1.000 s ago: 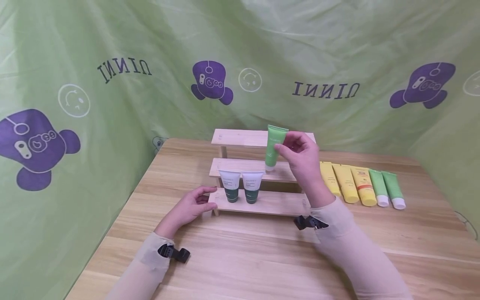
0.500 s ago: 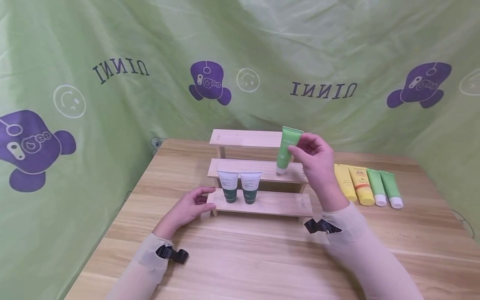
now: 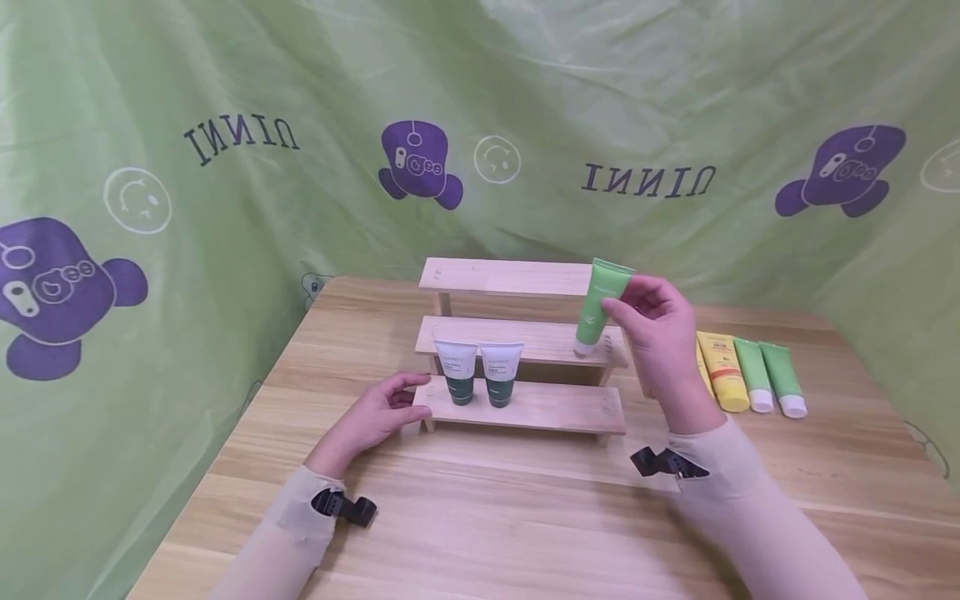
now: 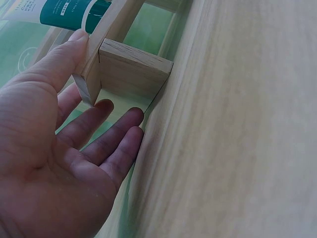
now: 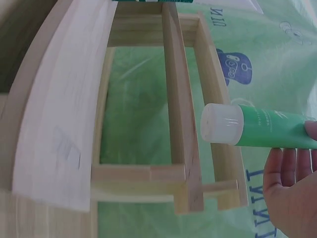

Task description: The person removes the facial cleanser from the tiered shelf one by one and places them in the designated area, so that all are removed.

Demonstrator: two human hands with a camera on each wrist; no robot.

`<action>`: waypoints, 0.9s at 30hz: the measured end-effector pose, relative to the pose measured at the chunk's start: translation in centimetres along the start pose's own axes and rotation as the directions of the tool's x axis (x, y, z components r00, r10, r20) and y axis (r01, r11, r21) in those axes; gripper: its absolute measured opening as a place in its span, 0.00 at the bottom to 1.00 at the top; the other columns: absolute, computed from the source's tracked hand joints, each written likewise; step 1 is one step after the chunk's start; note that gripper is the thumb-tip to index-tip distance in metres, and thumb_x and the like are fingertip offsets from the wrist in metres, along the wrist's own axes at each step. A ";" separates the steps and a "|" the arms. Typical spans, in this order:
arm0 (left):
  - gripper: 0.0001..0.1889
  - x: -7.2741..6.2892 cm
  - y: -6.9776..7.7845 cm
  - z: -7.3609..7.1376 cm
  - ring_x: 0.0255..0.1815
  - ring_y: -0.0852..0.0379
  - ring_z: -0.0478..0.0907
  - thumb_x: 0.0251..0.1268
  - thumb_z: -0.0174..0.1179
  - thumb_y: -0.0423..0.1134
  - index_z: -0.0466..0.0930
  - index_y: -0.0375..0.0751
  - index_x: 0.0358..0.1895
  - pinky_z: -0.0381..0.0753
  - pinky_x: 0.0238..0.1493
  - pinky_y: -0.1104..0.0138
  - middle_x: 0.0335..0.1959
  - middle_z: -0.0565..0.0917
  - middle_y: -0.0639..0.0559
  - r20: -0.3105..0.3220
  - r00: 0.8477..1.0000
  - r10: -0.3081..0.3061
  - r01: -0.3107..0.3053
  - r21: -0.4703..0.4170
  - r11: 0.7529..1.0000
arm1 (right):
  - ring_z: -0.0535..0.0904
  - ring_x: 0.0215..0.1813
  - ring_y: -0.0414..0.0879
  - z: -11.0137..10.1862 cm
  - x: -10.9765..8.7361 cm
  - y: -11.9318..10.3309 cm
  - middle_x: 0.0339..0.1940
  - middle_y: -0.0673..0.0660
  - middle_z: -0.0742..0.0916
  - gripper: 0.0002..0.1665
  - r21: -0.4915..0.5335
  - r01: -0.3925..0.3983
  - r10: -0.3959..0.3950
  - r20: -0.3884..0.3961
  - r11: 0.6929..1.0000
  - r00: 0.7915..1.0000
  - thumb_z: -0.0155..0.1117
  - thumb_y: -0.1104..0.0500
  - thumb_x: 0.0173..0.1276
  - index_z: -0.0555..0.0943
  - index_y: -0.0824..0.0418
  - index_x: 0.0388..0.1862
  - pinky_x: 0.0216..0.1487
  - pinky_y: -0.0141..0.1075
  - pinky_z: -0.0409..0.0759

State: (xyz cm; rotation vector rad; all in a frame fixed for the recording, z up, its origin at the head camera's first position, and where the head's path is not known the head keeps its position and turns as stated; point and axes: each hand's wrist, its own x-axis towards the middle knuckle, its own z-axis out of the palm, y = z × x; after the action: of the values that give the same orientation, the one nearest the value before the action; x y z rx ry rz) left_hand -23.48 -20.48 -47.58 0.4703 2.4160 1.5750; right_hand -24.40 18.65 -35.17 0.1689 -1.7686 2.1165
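Note:
My right hand (image 3: 663, 333) pinches a light green squeeze tube (image 3: 602, 304) with a white cap pointing down. In the head view the tube overlaps the right end of the middle tier of a three-tier wooden display stand (image 3: 555, 408). In the right wrist view its white cap (image 5: 222, 124) shows against the stand's upper boards. My left hand (image 3: 378, 412) holds the left end of the bottom tier, thumb on the board and index finger partly hidden behind it, the other fingers loosely bent (image 4: 114, 139). Two white-and-dark-green tubes (image 3: 459, 375) stand upright, cap down, on the bottom tier.
Right of the stand, yellow tubes (image 3: 723, 375) and two green tubes with white caps (image 3: 782, 379) lie in a row on the wooden table (image 3: 480, 517). My right forearm partly covers the row. A green curtain (image 3: 525, 83) with purple figures surrounds the table.
My right hand has moved right with the green tube, from the middle of the middle tier to its right end. The left hand keeps its place on the stand.

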 end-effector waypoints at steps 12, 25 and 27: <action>0.31 0.0 0.2 0.1 0.58 0.41 0.77 0.61 0.69 0.37 0.70 0.34 0.66 0.76 0.60 0.54 0.59 0.77 0.34 0.015 1.000 0.002 -0.001 -0.044 0.999 | 0.78 0.45 0.47 -2.6 -0.1 -0.1 0.42 0.58 0.83 0.18 -0.055 -0.005 0.002 -0.049 0.998 0.999 0.74 0.68 0.58 0.79 0.64 0.47 0.47 0.28 0.81; 0.31 0.0 0.1 0.0 0.56 0.45 0.78 0.59 0.71 0.43 0.72 0.38 0.64 0.77 0.59 0.57 0.57 0.78 0.39 0.004 1.000 -0.017 0.017 -0.019 1.000 | 0.78 0.41 0.45 -5.0 -0.4 -0.3 0.37 0.57 0.83 0.17 0.025 0.018 -0.014 -0.145 1.000 0.989 0.73 0.75 0.55 0.80 0.67 0.43 0.44 0.28 0.81; 0.31 -0.1 0.2 0.0 0.56 0.45 0.78 0.58 0.71 0.43 0.72 0.39 0.64 0.77 0.59 0.57 0.57 0.78 0.40 0.007 1.000 -0.021 0.021 -0.019 1.000 | 0.78 0.41 0.45 -5.4 -0.4 -0.3 0.37 0.57 0.83 0.17 0.029 0.019 -0.014 -0.151 0.999 0.988 0.72 0.75 0.55 0.80 0.67 0.43 0.43 0.28 0.81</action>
State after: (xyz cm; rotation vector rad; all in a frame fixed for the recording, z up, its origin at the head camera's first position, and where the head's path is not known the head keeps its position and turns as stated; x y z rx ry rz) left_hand -23.41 -20.45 -47.44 0.4440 2.3907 1.5839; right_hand -23.12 23.81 -36.11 0.0303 -1.6438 2.0868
